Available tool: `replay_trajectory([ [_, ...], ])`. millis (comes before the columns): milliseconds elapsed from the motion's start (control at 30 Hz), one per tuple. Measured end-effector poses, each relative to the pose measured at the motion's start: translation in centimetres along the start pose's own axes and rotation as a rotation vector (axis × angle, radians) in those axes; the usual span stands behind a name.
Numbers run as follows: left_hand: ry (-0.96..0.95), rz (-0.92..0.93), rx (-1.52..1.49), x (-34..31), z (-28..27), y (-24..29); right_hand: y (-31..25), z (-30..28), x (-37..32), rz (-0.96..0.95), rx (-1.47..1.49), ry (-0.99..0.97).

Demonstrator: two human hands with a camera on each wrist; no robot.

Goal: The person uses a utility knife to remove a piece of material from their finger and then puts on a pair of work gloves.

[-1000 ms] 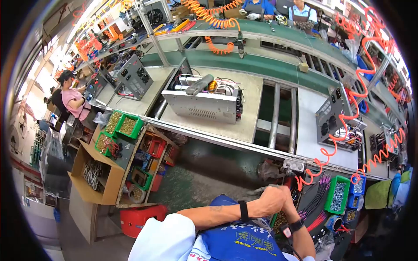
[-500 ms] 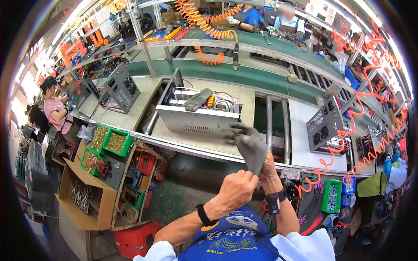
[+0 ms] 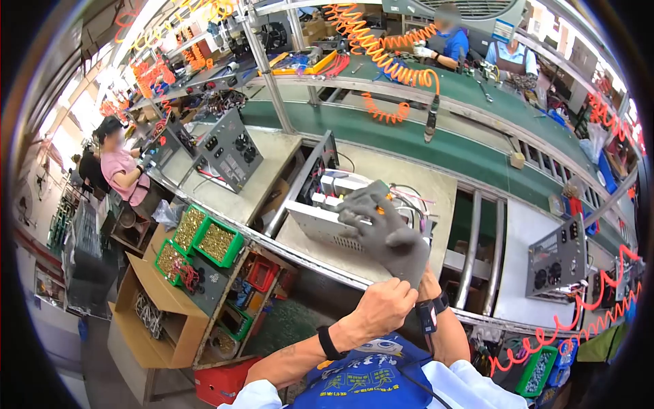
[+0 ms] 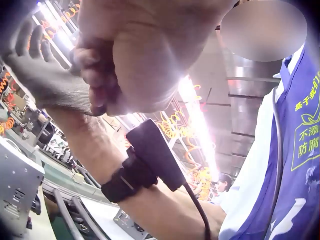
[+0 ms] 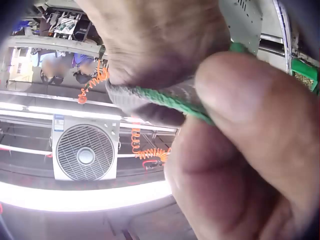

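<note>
My right hand wears a grey knit work glove, its fingers extended over an uncovered metal casing. With its thumb and fingers, my bare left hand pinches the glove's cuff at the right wrist. In the right wrist view the cuff's green edge runs between the left thumb and fingers. A second grey glove lies on the casing, partly overlapped by the gloved fingers. White blocks and wires show inside the casing.
Metal rollers run right of the casing's board. Green bins of small brass-coloured parts stand at left, above an open cardboard box. Another grey casing stands at right. An orange coiled hose hangs over the far bench.
The hands have risen from near the lap to the casing. The glove has come into view on the right hand, its cuff still pinched by the left. The head view has shifted.
</note>
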State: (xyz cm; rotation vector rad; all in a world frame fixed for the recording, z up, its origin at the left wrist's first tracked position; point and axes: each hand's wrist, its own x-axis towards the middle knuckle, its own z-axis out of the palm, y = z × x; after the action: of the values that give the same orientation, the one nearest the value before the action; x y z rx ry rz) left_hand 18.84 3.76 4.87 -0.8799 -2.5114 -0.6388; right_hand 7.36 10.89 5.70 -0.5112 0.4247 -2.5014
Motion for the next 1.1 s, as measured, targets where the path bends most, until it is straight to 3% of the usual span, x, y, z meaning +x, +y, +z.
replay_trajectory([
  [67,-0.004,-0.008,0.001,1.3,0.2,-2.1,-1.7,-3.8,2.8,-0.028,-0.652,0.253],
  [100,-0.001,-0.021,0.008,1.8,0.3,-3.5,-1.5,-7.6,5.7,-0.105,-0.569,0.164],
  [167,-0.008,-0.047,0.029,3.0,0.4,-6.0,-2.1,-7.4,7.3,0.04,-0.213,0.294],
  [233,-0.03,-0.079,0.055,4.4,0.4,-7.5,-3.2,-4.9,9.2,0.182,0.092,0.205],
  [267,-0.017,-0.084,0.049,5.0,0.6,-8.0,-3.5,-3.6,10.4,0.259,0.219,0.049],
  [333,0.003,-0.092,0.046,5.8,0.9,-9.3,-3.5,-4.2,11.8,0.243,0.347,-0.027],
  [433,0.056,-0.186,-0.047,7.2,0.6,-11.0,-4.3,-6.1,13.3,0.224,0.186,0.112],
  [567,0.185,-0.413,-0.14,8.8,1.7,-12.9,-4.3,-6.5,14.0,0.23,-0.672,0.431],
  [600,0.23,-0.49,-0.169,9.1,1.8,-13.1,-3.8,-8.2,14.0,0.22,-0.818,0.384],
  [633,0.146,-0.582,-0.196,8.9,1.8,-13.5,-3.3,-9.2,14.1,0.154,-0.768,0.363],
  [667,0.176,-0.577,-0.325,8.8,1.7,-14.0,-2.8,-9.9,14.2,0.09,-0.717,0.337],
  [733,0.249,-0.568,-0.575,8.5,1.4,-15.4,-3.2,-8.8,14.2,0.173,-0.414,0.268],
  [767,0.321,-0.643,-0.702,7.8,0.8,-16.8,-3.2,-8.1,14.1,0.22,-0.259,0.229],
  [800,0.546,-0.63,-0.616,7.8,0.5,-18.4,-3.0,-7.7,13.9,0.265,-0.197,0.223],
  [867,0.742,-0.751,-0.448,7.9,0.0,-21.4,-2.3,-7.0,13.4,0.357,-0.075,0.21],
  [933,0.414,-0.659,-0.425,6.9,-1.1,-24.2,-0.5,-6.1,13.5,0.429,-0.081,0.19],
  [1000,0.418,-0.763,-0.433,6.0,-1.2,-24.9,1.2,-5.7,13.3,0.484,-0.175,0.244],
  [1100,0.495,-0.799,-0.511,3.2,1.0,-28.4,3.1,-3.4,13.1,0.379,-0.281,0.108],
])
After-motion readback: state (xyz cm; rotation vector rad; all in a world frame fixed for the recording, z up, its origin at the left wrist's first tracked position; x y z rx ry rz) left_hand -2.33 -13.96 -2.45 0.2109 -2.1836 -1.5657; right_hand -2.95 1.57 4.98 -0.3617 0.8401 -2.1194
